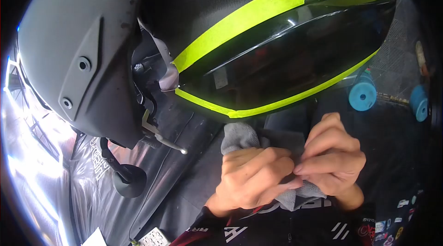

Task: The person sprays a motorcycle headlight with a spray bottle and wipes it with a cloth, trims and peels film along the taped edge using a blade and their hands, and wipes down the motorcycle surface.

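Observation:
In front of my body, my left hand [256, 176] is closed around a soft grey cloth [240, 136], which bulges out above the knuckles and below the fingers. Close beside it, my right hand [334, 158] is closed too, its thumb and fingers pinched together against the fingertips of the left. Whatever lies in that pinch is hidden. Just beyond both hands is a glossy black panel [286, 56] on a motorcycle-like body. Bright yellow masking tape [244, 22] borders the panel along its upper and lower edges. Neither hand touches the panel.
A matte dark grey fairing [87, 38] rises at the left. Below it are a lever [168, 143] and a round-ended black mirror [130, 181]. Blue cylinders [362, 94] stand at the right. A power strip [154, 236] and cable lie at the bottom.

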Motion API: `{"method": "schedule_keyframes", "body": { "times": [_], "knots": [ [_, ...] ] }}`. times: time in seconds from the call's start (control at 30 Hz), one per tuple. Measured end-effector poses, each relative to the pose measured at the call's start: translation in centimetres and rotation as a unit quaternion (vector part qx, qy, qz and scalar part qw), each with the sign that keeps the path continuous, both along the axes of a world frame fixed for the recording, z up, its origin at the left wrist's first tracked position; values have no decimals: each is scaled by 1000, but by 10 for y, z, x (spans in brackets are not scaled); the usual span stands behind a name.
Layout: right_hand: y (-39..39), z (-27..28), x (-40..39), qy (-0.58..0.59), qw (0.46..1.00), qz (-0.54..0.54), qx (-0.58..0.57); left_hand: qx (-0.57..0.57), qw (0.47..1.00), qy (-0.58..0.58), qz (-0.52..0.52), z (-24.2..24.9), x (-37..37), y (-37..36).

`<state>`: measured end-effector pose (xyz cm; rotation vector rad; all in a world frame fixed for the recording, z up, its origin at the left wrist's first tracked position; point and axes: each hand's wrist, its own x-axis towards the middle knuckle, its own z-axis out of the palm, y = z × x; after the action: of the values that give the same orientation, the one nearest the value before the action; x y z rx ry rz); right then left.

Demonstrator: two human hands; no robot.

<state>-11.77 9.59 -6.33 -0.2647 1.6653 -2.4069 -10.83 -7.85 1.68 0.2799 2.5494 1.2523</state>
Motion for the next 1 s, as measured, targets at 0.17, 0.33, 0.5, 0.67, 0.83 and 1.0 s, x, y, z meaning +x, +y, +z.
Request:
{"method": "schedule_keyframes", "body": {
  "times": [0.17,0.33,0.5,0.67,0.83,1.0],
  "knots": [
    [6,1,-4,-7,999,31,36,-61,994,47,-83,6,-10,-11],
    [48,-25,-37,89,968,-119,203,-34,997,22,60,4,-3,-44],
    [40,-24,-65,130,956,-103,241,-242,968,-8,-70,15,-43,-24],
    [20,-28,-83,210,932,-115,273,-369,916,-132,-85,21,-44,-14],
    [0,-26,-91,321,889,-90,315,-300,947,-82,-77,23,-40,-30],
    [-4,-28,-101,374,873,-83,303,-218,971,4,-95,7,-40,-36]
  ]
}}
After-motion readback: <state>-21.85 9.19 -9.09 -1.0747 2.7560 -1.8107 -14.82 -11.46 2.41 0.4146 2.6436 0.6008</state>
